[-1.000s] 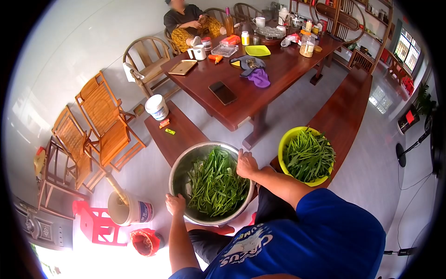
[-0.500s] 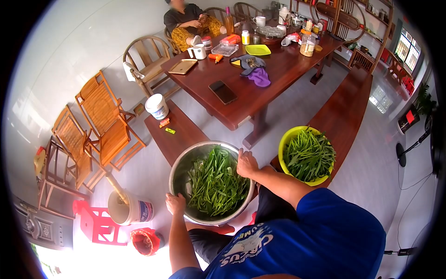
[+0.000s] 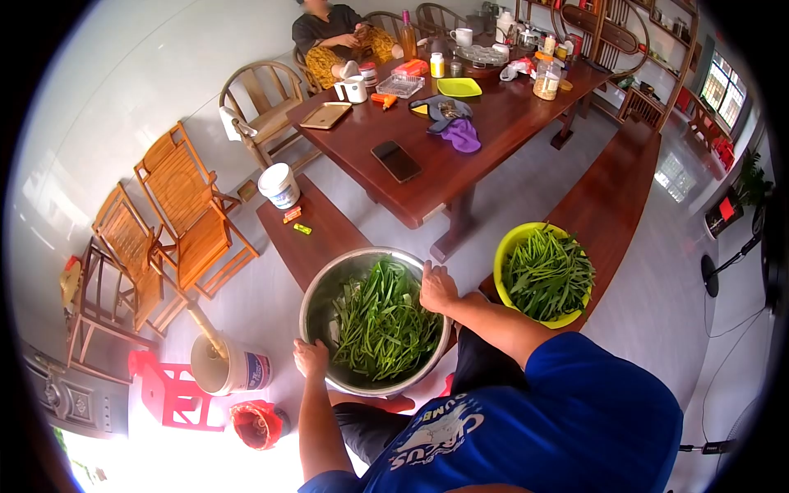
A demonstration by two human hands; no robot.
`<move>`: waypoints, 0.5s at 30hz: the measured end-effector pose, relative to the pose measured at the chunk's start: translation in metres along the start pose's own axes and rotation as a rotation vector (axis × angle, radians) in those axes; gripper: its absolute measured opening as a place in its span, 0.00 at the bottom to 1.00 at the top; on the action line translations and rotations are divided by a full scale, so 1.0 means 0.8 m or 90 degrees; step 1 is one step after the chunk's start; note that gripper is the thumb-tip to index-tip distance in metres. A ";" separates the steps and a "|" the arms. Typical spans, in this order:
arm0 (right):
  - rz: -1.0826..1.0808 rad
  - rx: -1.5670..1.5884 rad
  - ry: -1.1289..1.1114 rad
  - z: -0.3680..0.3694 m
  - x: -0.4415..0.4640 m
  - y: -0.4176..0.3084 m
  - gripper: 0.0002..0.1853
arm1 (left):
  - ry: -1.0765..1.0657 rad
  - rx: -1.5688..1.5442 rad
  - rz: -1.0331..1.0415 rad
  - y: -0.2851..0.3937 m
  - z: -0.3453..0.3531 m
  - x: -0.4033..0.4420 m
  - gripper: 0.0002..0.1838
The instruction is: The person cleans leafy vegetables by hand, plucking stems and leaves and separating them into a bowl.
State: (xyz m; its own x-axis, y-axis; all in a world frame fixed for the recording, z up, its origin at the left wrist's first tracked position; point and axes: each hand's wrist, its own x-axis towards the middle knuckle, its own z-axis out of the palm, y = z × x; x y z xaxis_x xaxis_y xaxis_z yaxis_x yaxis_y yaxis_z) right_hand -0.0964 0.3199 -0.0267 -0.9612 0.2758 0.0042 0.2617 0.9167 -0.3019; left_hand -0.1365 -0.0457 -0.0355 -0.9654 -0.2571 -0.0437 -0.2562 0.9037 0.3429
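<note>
A wide metal basin with leafy green vegetables in it is in front of me, over my lap at the end of a wooden bench. My left hand grips the basin's rim at the lower left, fingers curled over the edge. On the opposite side, my right hand grips the rim at the upper right. Beyond my right forearm, a yellow-green basin full of similar cut greens sits on the other bench.
A dark wooden table stands ahead, bearing a phone, a cap and jars. A white tub is on the left bench. A bucket, red stool and folding chairs stand left. A seated person is behind the table.
The view has shifted very slightly. Both hands stay on the basin's rim, and the greens look the same.
</note>
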 end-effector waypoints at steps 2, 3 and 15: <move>0.000 0.000 0.003 0.002 0.000 0.002 0.38 | -0.007 0.002 -0.001 0.001 -0.001 0.000 0.24; 0.001 0.002 0.004 0.002 0.000 0.002 0.38 | -0.010 0.004 -0.002 0.001 -0.001 0.001 0.24; 0.002 0.002 0.002 0.001 0.001 0.001 0.38 | -0.016 0.006 -0.008 0.002 -0.004 0.001 0.24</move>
State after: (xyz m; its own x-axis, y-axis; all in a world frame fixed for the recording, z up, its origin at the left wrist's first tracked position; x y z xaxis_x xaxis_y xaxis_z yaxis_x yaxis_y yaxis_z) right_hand -0.0968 0.3203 -0.0276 -0.9603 0.2791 0.0068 0.2637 0.9149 -0.3055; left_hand -0.1372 -0.0451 -0.0322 -0.9628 -0.2605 -0.0713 -0.2691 0.9034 0.3339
